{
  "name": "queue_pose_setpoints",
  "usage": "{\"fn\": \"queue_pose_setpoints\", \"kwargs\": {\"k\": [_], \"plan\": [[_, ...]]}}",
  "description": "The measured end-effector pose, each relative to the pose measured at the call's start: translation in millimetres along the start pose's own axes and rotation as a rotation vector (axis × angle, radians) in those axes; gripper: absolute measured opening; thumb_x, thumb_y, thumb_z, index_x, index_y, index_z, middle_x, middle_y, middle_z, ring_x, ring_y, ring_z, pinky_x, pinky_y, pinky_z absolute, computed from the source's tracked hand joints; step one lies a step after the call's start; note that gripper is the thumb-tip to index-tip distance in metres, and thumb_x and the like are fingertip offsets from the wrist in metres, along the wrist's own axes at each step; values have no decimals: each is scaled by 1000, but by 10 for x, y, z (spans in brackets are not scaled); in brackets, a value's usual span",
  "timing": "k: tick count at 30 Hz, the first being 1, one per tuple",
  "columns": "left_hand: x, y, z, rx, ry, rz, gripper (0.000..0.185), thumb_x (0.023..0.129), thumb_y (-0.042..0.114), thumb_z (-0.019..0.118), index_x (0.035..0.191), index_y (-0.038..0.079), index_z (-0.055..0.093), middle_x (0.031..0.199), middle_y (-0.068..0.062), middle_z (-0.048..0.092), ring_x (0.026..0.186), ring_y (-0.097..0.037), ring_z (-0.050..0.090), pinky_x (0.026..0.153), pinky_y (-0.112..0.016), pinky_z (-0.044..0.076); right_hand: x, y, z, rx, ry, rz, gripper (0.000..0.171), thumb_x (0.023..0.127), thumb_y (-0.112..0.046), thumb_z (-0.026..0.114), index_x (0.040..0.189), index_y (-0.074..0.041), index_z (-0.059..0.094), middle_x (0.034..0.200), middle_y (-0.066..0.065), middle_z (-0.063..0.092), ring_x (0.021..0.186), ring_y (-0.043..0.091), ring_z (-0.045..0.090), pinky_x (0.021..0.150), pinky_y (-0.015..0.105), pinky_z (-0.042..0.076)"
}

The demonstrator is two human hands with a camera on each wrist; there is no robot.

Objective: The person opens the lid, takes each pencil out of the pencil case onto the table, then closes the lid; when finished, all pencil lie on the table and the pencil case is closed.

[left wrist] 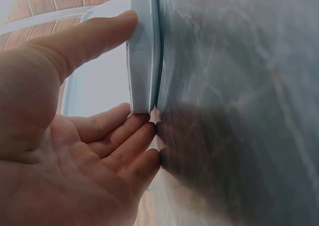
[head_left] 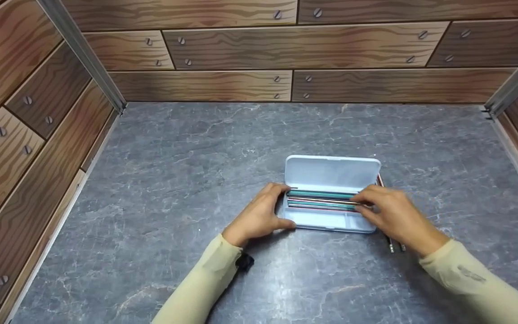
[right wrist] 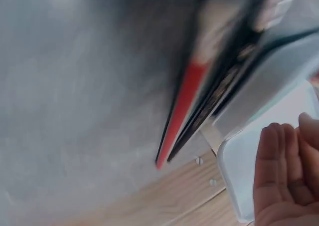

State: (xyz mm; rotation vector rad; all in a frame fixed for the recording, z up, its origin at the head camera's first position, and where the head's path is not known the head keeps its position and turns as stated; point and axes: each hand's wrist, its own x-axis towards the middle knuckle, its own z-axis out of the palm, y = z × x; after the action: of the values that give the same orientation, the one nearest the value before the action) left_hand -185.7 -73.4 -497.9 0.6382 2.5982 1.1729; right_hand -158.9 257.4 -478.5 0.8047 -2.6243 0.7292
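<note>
**A:** so the pale blue hinged plastic pencil case (head_left: 331, 198) sits a bit right of centre on the grey marbled tabletop (head_left: 187, 180), lid flipped up toward 12 o'clock. The left hand (head_left: 259, 216) braces the case's 9 o'clock end: thumb straight along the edge, fingers relaxed against the corner, nothing curled round it, so basically an open steadying hand. The right hand (head_left: 389, 211) lies over the 3 o'clock end with its fingers on the teal and copper pens (head_left: 319, 200) in the tray. From the head view I honestly can't tell if it's pinching one or just pressing them flat

**B:** wrist view doesn't settle it either, you just get flat fingers beside the lid. My guess is the trick is keeping that left brace on so the case doesn't skate, and laying the pens parallel so they sit below the rim

**A:** yeah, and watch the loose red and black pencils (head_left: 391, 238) lying just beside the case at 3 o'clock, partly under the right wrist (easy to knock)

**B:** room-wise it's fine: open surface from 9 round to 12, wood-print panel walls (head_left: 286, 49) well apart from the hands, near edge at 6 o'clock also far off
</note>
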Motion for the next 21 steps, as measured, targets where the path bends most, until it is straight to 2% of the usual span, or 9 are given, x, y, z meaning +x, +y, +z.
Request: {"fn": "queue_pose_setpoints", "kwargs": {"k": [3,7,12,21], "plan": [[6,-2,-2,6,2,-1,87,84,21,99,156,2,56,153,-15,61,146,-30,58,133,-46,43,55,17,35,-56,-68,-55,26,87,5,90,107,-10,85,101,0,82,90,20,78,82,42,69],[4,-3,-5,2,1,-1,86,84,21,99,156,2,56,153,-15,61,146,-30,58,133,-46,43,97,69,52,-26,-129,-30,24,88,3,90,107,-12,86,101,0,82,91,18,78,82,41,69],[-4,8,-7,-1,-3,-3,87,84,22,99,157,2,56,154,-14,61,147,-30,57,134,-46,43,103,146,64,33,-145,-17,24,88,3,90,104,-14,86,99,-3,82,89,13,75,79,36,67],[1,-7,-5,-20,-1,-3,86,84,20,99,156,1,55,154,-14,61,145,-29,58,132,-46,45,123,189,86,9,-152,-81,21,88,5,89,100,-13,86,94,-2,79,84,16,75,76,38,67]]}}
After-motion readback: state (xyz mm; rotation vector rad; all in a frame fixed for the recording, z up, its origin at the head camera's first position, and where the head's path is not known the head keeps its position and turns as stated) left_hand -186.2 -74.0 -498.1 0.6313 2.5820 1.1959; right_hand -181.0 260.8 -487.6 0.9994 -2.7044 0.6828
